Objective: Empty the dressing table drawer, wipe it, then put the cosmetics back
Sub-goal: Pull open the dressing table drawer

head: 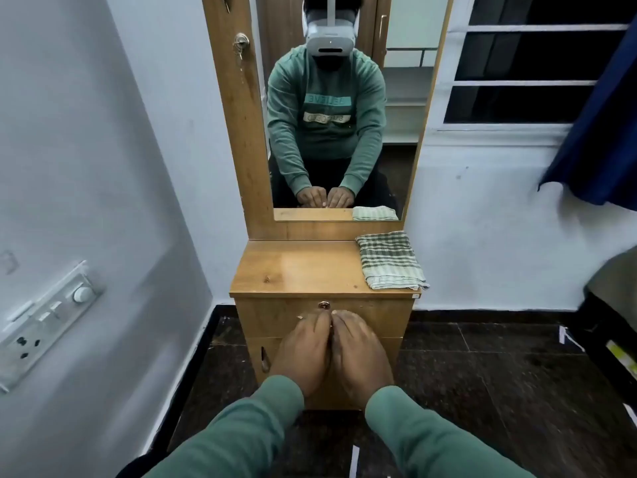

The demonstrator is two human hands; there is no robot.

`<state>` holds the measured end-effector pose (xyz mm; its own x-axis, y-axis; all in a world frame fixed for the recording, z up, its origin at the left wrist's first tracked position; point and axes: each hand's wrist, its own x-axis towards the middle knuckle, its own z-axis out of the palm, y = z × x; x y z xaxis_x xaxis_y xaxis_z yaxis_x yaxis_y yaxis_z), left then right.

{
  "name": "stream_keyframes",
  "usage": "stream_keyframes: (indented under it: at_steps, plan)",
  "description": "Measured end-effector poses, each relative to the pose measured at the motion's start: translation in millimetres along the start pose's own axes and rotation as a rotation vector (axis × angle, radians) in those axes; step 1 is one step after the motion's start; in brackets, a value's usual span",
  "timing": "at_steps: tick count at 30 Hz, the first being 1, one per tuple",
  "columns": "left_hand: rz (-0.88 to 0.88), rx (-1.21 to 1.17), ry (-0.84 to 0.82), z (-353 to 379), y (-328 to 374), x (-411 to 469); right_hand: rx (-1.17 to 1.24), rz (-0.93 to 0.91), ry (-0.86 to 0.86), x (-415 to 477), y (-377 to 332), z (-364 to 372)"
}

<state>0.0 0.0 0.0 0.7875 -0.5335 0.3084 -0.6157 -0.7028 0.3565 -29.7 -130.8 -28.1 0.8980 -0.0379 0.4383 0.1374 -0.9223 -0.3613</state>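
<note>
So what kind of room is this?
Probably a bedroom corner at home: a wooden dressing table with a tall mirror, a folded checked cloth on top, and a window with a dark blue curtain beside it.

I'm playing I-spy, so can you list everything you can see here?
dressing table: one, brown wood, against the wall
mirror: one, wood-framed, above the table
checked cloth: one, green and white, folded, table's right end
drawer: one, brown, shut, under the table's top
keyhole: one, metal, top of drawer front
handle: one, metal, drawer front
switchboard: one, white, left wall
window: one, white bars, right
curtain: one, dark blue, far right
left hand: one, gripping the handle
right hand: one, gripping the handle
</note>
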Motion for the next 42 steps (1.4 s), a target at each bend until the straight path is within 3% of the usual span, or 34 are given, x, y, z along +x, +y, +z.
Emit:
stream_keyframes:
  at_steps: [5, 13, 19, 30, 42]
  plan:
    - [-0.132, 0.042, -0.116, -0.2, -3.5, 5.5, 0.051, 0.058, -0.125, 6.2, -0.7, 11.2]
    - [-0.189, 0.216, -0.272, 14.3, -13.5, 18.5, -0.093, 0.03, -0.192, 15.0, 19.6, 36.2]
    - [-0.201, 0.254, -0.261, 12.7, -16.7, 29.3, -0.144, 0.033, -0.191, 17.6, 23.1, 38.9]
    - [-0.161, 0.252, -0.249, 6.5, -12.4, 4.8, -0.149, -0.017, -0.017, -16.5, 11.9, 36.9]
    - [-0.126, 0.247, -0.223, 1.4, -1.1, -45.8, -0.145, -0.061, -0.015, -60.8, -5.4, 10.5]
